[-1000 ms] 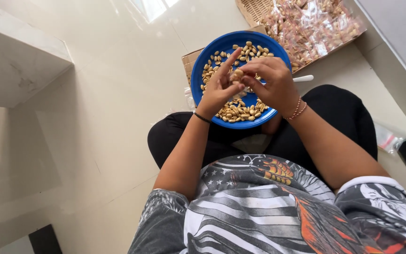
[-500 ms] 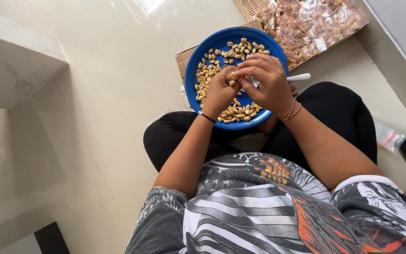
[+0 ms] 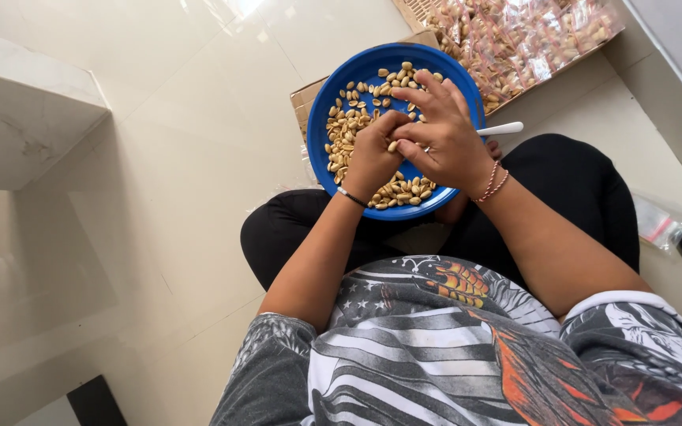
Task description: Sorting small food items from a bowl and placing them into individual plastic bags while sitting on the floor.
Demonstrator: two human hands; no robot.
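In the head view, a blue bowl (image 3: 321, 118) of shelled nuts (image 3: 341, 130) sat in the upper middle of the frame, over the person's lap. The left hand (image 3: 372, 158) was curled, fingertips pinching a single nut (image 3: 392, 146) just above the heap. The right hand (image 3: 440, 138) met it there, thumb and forefinger closed on the same nut, other fingers spread. A white spoon handle (image 3: 503, 128) stuck out right of the bowl; packed bags (image 3: 515, 39) lay at the upper right.
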